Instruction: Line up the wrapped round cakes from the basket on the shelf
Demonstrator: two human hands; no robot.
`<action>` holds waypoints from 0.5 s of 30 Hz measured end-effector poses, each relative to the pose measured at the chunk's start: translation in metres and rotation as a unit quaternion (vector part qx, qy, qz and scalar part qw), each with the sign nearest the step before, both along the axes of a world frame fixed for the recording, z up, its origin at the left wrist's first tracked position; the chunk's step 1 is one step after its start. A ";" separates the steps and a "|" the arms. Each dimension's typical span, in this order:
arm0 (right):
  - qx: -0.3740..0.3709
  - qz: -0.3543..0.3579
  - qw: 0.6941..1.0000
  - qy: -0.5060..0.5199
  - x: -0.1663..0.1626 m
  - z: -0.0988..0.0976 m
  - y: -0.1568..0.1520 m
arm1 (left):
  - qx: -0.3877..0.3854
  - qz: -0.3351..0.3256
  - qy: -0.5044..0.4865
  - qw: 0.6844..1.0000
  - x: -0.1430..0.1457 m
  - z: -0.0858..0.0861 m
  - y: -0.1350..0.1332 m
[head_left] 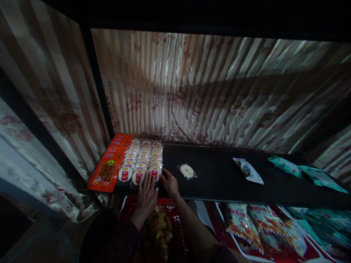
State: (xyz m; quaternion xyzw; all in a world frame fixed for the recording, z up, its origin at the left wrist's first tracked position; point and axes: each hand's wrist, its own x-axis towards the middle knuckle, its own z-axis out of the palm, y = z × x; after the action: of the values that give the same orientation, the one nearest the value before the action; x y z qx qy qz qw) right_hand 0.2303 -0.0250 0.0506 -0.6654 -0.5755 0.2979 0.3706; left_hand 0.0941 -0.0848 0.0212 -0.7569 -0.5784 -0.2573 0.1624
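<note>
Three rows of round white wrapped snacks [142, 159] lie side by side at the left end of a dark shelf [219, 175]. My left hand [146, 193] rests flat, fingers stretched, against the near ends of the rows. Just right of the rows my right hand [170, 183] sits on the shelf edge with its fingers curled toward the last row; whether it grips a packet is unclear. One single round snack packet [187, 171] lies alone a little right of my right hand.
An orange flat packet [111, 164] lies left of the rows. Further right on the shelf are a white-and-dark pouch [248, 170] and green pouches [301, 171]. Below sits a red basket [170, 223] holding snacks, with more bags [263, 226] to the right. Striped foil lines the walls.
</note>
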 end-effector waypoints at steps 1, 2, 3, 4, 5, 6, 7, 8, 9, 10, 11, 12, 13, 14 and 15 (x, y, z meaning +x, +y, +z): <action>-0.004 -0.006 1.000 -0.009 0.000 0.001 0.000 | 0.005 -0.002 0.002 1.000 0.000 -0.001 0.000; -0.008 -0.009 1.000 -0.017 -0.001 0.002 -0.001 | 0.010 -0.004 0.003 1.000 -0.001 -0.002 0.001; -0.010 -0.008 1.000 -0.023 -0.001 0.003 -0.001 | 0.014 -0.006 0.003 1.000 -0.001 -0.003 0.001; -0.011 -0.006 1.000 -0.026 -0.001 0.003 -0.001 | 0.016 -0.008 0.003 1.000 -0.001 -0.003 0.001; -0.010 -0.006 1.000 -0.026 -0.001 0.003 0.000 | 0.016 -0.010 0.002 1.000 -0.001 -0.003 0.001; -0.008 -0.007 1.000 -0.023 -0.001 0.003 0.000 | 0.016 -0.010 0.000 1.000 -0.001 -0.002 0.001; -0.004 -0.007 1.000 -0.016 -0.001 0.003 0.000 | 0.016 -0.010 -0.003 1.000 -0.001 -0.002 0.001; 0.001 -0.008 1.000 -0.007 0.000 0.002 -0.001 | 0.017 -0.010 -0.005 1.000 -0.001 -0.001 0.001; 0.007 -0.011 1.000 0.002 -0.001 0.001 -0.002 | 0.016 -0.010 -0.007 1.000 -0.001 0.000 0.001; 0.016 -0.013 1.000 0.012 -0.001 0.000 -0.004 | 0.015 -0.009 -0.007 1.000 0.000 0.001 0.000; 0.028 -0.017 0.999 0.021 -0.001 -0.001 -0.006 | 0.014 -0.008 -0.007 1.000 0.000 0.002 0.000; 0.043 -0.022 0.998 0.029 -0.001 -0.003 -0.009 | 0.013 -0.008 -0.004 1.000 0.000 0.002 0.000; 0.060 -0.028 0.997 0.033 -0.001 -0.004 -0.012 | 0.013 -0.009 0.000 1.000 -0.001 0.002 0.000; 0.078 -0.035 0.996 0.034 -0.002 -0.005 -0.015 | 0.014 -0.009 0.003 1.000 -0.001 0.002 0.000; 0.095 -0.043 0.994 0.032 -0.002 -0.006 -0.019 | 0.015 -0.008 0.006 1.000 -0.001 0.001 0.000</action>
State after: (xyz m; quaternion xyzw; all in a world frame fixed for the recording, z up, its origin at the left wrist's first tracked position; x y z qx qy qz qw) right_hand 0.2285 -0.0442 0.0446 -0.6413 -0.5596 0.2468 0.4633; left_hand 0.0930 -0.0848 0.0220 -0.7603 -0.5674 -0.2633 0.1752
